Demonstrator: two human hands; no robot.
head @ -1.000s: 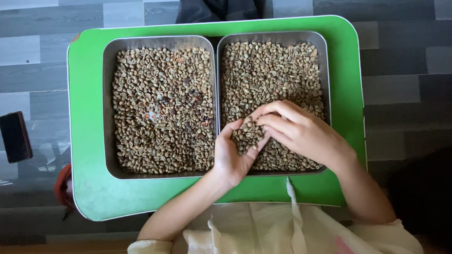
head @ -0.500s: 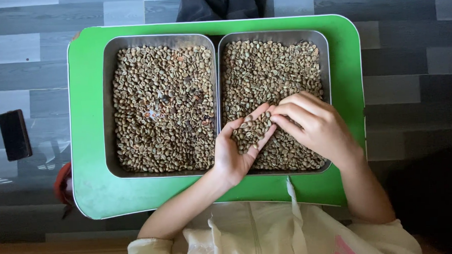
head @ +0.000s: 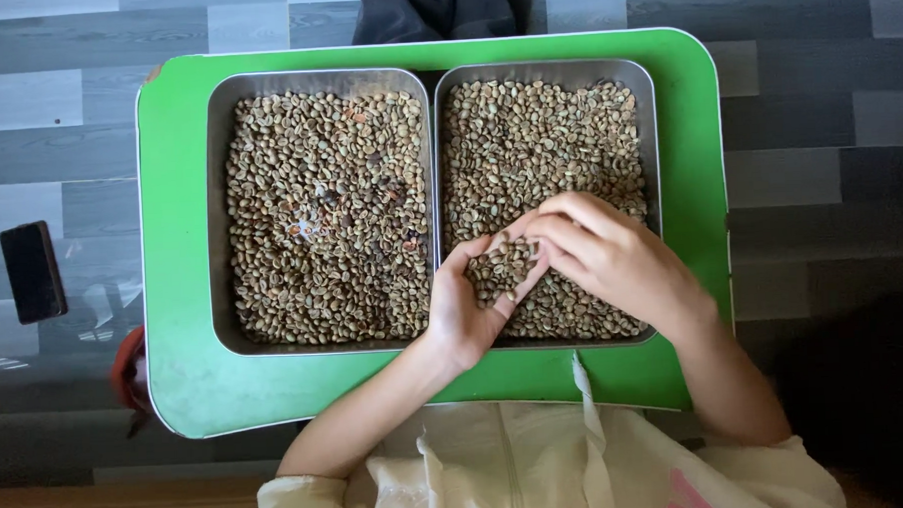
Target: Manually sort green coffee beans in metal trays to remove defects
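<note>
Far left on the grey floor, a dark phone (head: 33, 271), apart from the green tray (head: 186, 383). On it, two metal pans side by side: left pan (head: 218, 212) full of mixed, darker beans, right pan (head: 647, 127) of paler ones. Over the right pan, left hand (head: 468, 305) cupped, palm up, cradling a heap of beans (head: 500, 269). Right hand (head: 617, 258) drawn back in over that heap since half a second ago, fingertips pressed together, perhaps pinching one bean; picking goes on.
</note>
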